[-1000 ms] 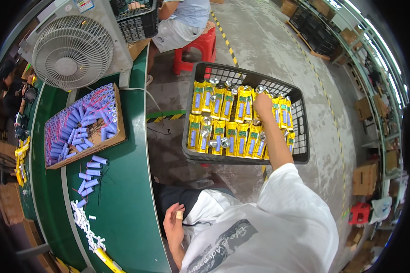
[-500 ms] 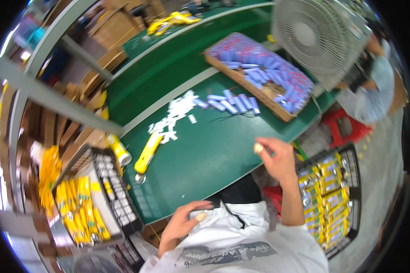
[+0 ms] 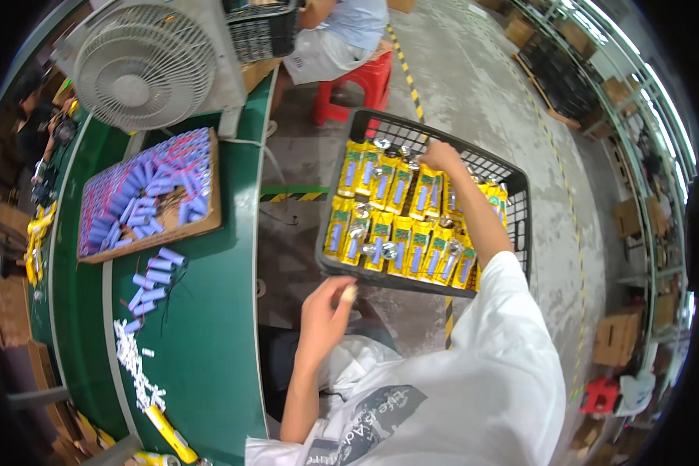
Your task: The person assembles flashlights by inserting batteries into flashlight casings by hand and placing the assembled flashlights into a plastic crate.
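Note:
My right hand (image 3: 443, 158) reaches into a black plastic crate (image 3: 334, 262) on my right. Its bent fingers close on the top end of a yellow flashlight housing (image 3: 426, 194) in the upper row; the fingertips are partly hidden. Several such housings lie side by side in rows, each with a blue-purple battery cell and some with a shiny round reflector. My left hand (image 3: 325, 314) hovers near the crate's near left corner, fingers loosely curved and holding nothing. A cream-coloured cover sits on its thumb tip.
On the green workbench (image 3: 217, 334) to my left stand a grey fan (image 3: 144, 66) and a cardboard box (image 3: 217, 186) of blue cells. Loose cells (image 3: 155, 278), small white pieces (image 3: 136, 369) and a yellow flashlight (image 3: 169, 435) lie nearer. A seated person (image 3: 334, 39) occupies a red stool (image 3: 357, 93).
My view has turned right, toward the crate. My right hand has moved from above the bench edge into the crate and closed on a housing. My left hand has come up toward the crate.

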{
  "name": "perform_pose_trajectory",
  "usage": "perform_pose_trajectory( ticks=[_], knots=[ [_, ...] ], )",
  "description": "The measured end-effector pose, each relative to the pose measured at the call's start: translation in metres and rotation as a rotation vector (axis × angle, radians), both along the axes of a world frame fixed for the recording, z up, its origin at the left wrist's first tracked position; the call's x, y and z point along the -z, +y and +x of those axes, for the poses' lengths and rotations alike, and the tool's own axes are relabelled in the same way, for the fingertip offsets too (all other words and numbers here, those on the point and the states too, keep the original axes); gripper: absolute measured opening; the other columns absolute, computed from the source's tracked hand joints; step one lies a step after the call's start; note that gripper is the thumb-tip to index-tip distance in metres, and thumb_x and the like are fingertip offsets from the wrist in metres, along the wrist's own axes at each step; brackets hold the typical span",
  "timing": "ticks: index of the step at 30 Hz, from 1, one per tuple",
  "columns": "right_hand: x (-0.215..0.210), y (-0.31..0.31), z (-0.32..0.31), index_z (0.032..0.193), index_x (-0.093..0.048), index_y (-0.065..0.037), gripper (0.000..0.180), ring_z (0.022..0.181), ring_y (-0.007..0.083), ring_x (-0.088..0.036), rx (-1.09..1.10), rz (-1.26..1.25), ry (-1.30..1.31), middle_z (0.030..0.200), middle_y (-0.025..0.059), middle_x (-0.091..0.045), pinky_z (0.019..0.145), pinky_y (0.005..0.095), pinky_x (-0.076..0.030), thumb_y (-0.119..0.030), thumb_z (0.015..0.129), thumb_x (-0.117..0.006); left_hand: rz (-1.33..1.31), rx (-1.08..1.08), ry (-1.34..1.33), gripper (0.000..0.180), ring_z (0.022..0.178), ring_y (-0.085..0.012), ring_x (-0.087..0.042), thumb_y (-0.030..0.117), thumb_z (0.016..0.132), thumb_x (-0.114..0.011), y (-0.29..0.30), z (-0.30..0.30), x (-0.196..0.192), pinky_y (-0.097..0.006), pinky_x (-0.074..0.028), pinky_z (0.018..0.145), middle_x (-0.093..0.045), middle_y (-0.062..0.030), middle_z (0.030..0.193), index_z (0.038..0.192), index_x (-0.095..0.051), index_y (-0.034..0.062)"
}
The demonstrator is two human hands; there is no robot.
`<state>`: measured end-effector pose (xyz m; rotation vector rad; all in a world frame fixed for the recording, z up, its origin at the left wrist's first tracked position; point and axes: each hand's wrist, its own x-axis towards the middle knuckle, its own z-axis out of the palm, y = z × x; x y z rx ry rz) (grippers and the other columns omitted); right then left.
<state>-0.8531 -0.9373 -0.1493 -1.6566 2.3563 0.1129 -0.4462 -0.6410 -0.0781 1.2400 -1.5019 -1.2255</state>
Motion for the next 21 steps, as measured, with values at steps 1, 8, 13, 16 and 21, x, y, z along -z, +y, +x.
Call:
perform_pose_trajectory(
  ticks=[1, 8, 13, 16, 21],
  knots=[
    [0.008, 0.0, 0.001, 0.123, -0.074, -0.002, 0.065, 0.119, 0.0417, -0.07, 0.019, 0.008, 0.005, 0.127, 0.0258, -0.071, 0.1, 0.0489, -0.057, -0.05, 0.08, -0.081, -0.014, 0.072, -0.054, 0.021, 0.09, -0.0311, -0.073, 0.013, 0.099, -0.068, -0.021, -0.017, 0.0, -0.036, -0.056, 0.082, -0.074, -0.0166, 0.103, 0.115, -0.071, 0.0001],
    [0.032, 0.008, -0.016, 0.103, -0.081, -0.012, 0.045, 0.106, 0.0397, -0.074, 0.201, -0.17, -0.099, 0.11, 0.0215, -0.077, 0.094, 0.047, -0.058, -0.049, 0.079, -0.077, -0.347, 0.365, -0.596, 0.038, 0.104, -0.0419, -0.064, 0.018, 0.089, -0.074, -0.145, -0.223, 0.096, -0.052, -0.056, 0.088, -0.063, -0.0218, 0.109, 0.123, -0.063, 0.0042],
    [0.045, 0.001, 0.001, 0.098, -0.077, -0.008, 0.04, 0.098, 0.035, -0.076, 0.232, -0.242, -0.265, 0.101, 0.0169, -0.079, 0.089, 0.0421, -0.058, -0.038, 0.073, -0.087, -0.355, 0.158, -0.702, 0.028, 0.095, -0.0385, -0.065, 0.01, 0.09, -0.067, -0.178, -0.255, 0.145, -0.05, -0.056, 0.081, -0.059, -0.0228, 0.115, 0.118, -0.062, 0.0072],
    [0.037, 0.013, -0.008, 0.095, -0.077, -0.007, 0.035, 0.094, 0.0349, -0.076, 0.269, -0.383, -0.245, 0.097, 0.0151, -0.08, 0.086, 0.0426, -0.059, -0.034, 0.074, -0.085, -0.293, 0.186, -0.644, 0.043, 0.1, -0.0418, -0.063, 0.003, 0.083, -0.073, -0.175, -0.264, 0.15, -0.051, -0.055, 0.082, -0.056, -0.0213, 0.112, 0.123, -0.058, 0.0094],
    [0.028, 0.012, 0.001, 0.104, -0.08, -0.006, 0.035, 0.092, 0.0291, -0.078, 0.267, -0.422, -0.461, 0.095, 0.0145, -0.08, 0.084, 0.0395, -0.059, -0.026, 0.075, -0.083, -0.285, 0.061, -0.604, 0.041, 0.099, -0.0413, -0.061, -0.004, 0.085, -0.066, -0.175, -0.265, 0.151, -0.051, -0.054, 0.082, -0.056, -0.0217, 0.11, 0.123, -0.059, 0.0099]
  ],
)
